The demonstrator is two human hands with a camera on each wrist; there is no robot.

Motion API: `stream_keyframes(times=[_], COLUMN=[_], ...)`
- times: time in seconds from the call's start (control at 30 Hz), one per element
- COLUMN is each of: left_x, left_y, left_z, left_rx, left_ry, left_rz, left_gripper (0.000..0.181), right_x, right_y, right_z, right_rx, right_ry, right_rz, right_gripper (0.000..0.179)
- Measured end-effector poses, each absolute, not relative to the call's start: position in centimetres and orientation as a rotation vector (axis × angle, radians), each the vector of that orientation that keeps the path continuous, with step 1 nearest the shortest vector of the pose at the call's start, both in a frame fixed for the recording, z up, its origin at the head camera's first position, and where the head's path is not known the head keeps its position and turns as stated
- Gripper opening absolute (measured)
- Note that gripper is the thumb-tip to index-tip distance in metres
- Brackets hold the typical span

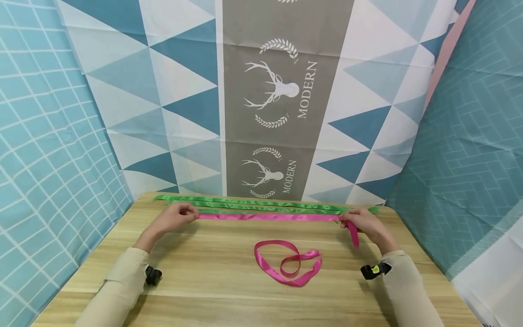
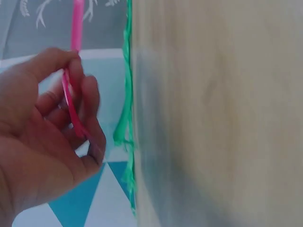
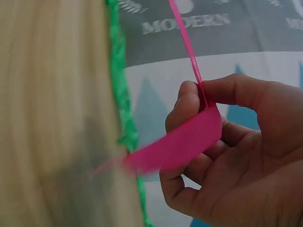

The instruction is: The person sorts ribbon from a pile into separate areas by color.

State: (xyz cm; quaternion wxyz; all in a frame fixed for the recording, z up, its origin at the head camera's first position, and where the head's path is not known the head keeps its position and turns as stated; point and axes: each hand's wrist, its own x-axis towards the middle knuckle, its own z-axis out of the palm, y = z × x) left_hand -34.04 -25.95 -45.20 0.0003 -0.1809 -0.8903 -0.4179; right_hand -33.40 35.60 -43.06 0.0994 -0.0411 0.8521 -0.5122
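Note:
A pink ribbon (image 1: 265, 217) is stretched level between my two hands near the far side of the table. My left hand (image 1: 178, 217) pinches it between thumb and forefinger, and its short end (image 2: 71, 101) runs down inside the curled fingers in the left wrist view. At the other side my right hand (image 1: 363, 222) pinches it too, with a loose tail (image 3: 177, 144) hanging below the fingers. Just behind the stretched ribbon, several green ribbons (image 1: 245, 201) lie side by side along the table's back edge.
A second pink ribbon (image 1: 300, 282) lies in loose loops on the wooden table (image 1: 204, 290), between my forearms. Behind the table hangs a patterned cloth (image 1: 184, 91). Further cloths, one blue-checked (image 1: 45, 136) and one teal (image 1: 470, 150), hang at the sides.

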Motion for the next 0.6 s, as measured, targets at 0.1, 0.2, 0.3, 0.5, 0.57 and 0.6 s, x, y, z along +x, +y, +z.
stream_keyframes(times=[0.1, 0.2, 0.3, 0.5, 0.57, 0.6], left_x=[-34.2, -34.2, -34.0, -33.3, -33.0, -33.0], left_y=[-26.7, -27.6, -28.7, -30.5, -30.9, -31.1], left_z=[-45.4, -45.6, -45.8, -45.5, -45.3, -45.2], left_rx=[-0.486, -0.41, -0.331, -0.171, -0.112, -0.098], left_ry=[-2.837, -2.873, -2.911, -3.02, -3.065, -3.083], left_rz=[-1.192, -1.124, -1.086, -1.079, -1.056, -1.037], left_gripper=[0.017, 0.017, 0.016, 0.019, 0.018, 0.017], right_x=[-33.5, -33.4, -33.2, -33.1, -33.2, -33.2], right_y=[35.7, 35.8, 36.0, 36.1, 36.0, 36.0], right_z=[-43.8, -44.4, -45.0, -45.9, -46.2, -46.3], right_rx=[-0.084, -0.067, -0.06, -0.039, -0.034, -0.045], right_ry=[2.535, 2.545, 2.535, 2.549, 2.572, 2.588], right_rz=[-1.447, -1.389, -1.375, -1.372, -1.333, -1.309], right_gripper=[0.034, 0.032, 0.03, 0.021, 0.017, 0.015])
